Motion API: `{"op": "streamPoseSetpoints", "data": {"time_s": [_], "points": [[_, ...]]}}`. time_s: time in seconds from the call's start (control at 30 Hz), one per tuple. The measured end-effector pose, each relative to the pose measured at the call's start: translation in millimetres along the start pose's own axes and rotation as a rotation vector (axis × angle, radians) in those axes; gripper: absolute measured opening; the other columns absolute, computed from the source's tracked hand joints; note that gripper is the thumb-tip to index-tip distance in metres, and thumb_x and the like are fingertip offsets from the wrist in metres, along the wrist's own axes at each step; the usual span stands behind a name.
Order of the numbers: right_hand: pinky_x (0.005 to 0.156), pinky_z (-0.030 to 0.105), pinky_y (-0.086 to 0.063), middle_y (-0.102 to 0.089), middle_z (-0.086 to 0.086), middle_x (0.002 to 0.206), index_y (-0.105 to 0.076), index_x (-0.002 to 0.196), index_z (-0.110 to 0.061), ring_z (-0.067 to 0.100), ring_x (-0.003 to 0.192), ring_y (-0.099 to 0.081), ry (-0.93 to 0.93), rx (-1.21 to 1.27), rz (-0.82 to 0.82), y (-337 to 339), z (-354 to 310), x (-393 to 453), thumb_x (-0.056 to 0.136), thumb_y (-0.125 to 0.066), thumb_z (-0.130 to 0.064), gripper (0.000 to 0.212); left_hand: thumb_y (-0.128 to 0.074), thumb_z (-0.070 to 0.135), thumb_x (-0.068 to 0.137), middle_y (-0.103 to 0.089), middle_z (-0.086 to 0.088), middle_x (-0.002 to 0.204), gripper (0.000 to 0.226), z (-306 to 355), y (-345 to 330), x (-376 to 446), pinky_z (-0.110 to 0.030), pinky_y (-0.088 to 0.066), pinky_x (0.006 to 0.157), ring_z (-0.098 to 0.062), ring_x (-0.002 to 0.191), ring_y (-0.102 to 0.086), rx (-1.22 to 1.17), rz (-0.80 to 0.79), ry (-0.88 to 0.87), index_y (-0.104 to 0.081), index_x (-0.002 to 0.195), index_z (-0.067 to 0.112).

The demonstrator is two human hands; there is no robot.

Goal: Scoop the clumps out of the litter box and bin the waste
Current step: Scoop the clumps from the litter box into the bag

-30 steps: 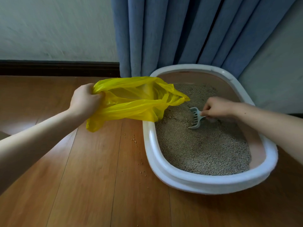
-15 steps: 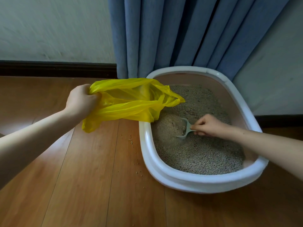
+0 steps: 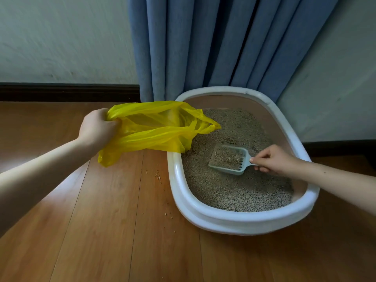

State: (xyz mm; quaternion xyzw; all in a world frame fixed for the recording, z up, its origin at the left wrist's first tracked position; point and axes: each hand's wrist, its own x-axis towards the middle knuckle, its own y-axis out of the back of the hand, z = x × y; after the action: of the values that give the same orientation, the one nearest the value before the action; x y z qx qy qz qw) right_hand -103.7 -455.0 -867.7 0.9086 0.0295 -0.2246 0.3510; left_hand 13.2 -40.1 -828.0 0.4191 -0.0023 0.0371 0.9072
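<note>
Litter box [image 3: 240, 220] on the wooden floor [image 3: 101, 231], near the blue curtain [image 3: 213, 43], with a loaded scoop held over its litter.

The right hand [image 3: 273, 158] pinches the handle of the pale scoop [image 3: 228, 158], whose tray is full of grey litter [image 3: 234, 192]. The left hand [image 3: 96, 127] grips the bunched edge of a yellow plastic bag [image 3: 156, 129], which lies open toward the box and drapes over its far-left rim. Stray granules [image 3: 157, 176] dot the floor just left of the box.

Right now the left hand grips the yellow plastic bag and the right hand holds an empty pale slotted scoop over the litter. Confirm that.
Not quite: the pale slotted scoop is full of litter, not empty, as the head view shows. The left hand does grip the yellow plastic bag, and the right hand holds the scoop over the litter.
</note>
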Motion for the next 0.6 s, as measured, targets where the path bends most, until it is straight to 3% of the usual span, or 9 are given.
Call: {"op": "streamPoseSetpoints", "data": {"time_s": [0.27,0.6], "points": [[0.037,0.018,-0.031,-0.050,0.000,0.043,-0.070,0.071,0.001,0.008,0.034,-0.038,0.003,-0.008,-0.046,0.3,-10.7,-11.0,0.093,-0.061,-0.022,0.033,-0.053,0.010,0.087,-0.063,-0.021,0.091,0.016,2.7,2.4,-1.8,-0.051,-0.052,0.071,-0.040,0.083,-0.060,0.010,0.007,-0.008,-0.063,0.098,0.004],[0.039,0.017,-0.032,-0.048,0.001,0.042,-0.066,0.064,-0.005,0.007,0.034,-0.037,0.101,-0.026,-0.155,1.4,-30.6,-23.3,0.093,-0.060,-0.020,0.034,-0.054,0.010,0.087,-0.062,-0.016,0.090,0.018,3.5,1.9,-1.5,-0.042,-0.048,0.065,-0.033,0.080,-0.057,0.006,0.016,-0.012,-0.064,0.101,0.005]]}}
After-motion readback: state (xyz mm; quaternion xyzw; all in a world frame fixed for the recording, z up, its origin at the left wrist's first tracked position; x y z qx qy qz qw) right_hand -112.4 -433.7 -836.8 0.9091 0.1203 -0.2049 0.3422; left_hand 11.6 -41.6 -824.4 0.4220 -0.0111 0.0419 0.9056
